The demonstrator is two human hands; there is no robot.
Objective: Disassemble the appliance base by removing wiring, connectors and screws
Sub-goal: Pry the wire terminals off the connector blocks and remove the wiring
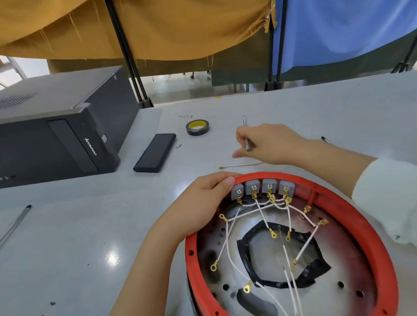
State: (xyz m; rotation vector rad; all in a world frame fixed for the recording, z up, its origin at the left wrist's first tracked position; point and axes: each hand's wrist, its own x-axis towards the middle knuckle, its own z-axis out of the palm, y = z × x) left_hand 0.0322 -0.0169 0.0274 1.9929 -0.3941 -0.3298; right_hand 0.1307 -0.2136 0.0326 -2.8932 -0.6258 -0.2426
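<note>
A: Hands first. What does each hold?

B: The left hand (200, 196) curls over the far-left rim of the red appliance base (376, 241), thumb on the red edge just beside the grey connector blocks (263, 187). The right hand (266, 144) pinches slim tweezers (247, 134) above the surface, beyond the base.

A: And the base?

B: At the near right of the grey surface (84, 244), open side up, white wires (263, 218) with brass terminals spread across its metal plate. One loose white wire (241, 165) lies just below the right hand.

A: Further out?

B: A tape roll (197, 127), a black slab (154, 153) and a small screw (179, 146); a black computer case (43, 132) far left; a metal rod (5, 236) at the left edge. Mustard and blue cloths (353, 11) hang behind.
</note>
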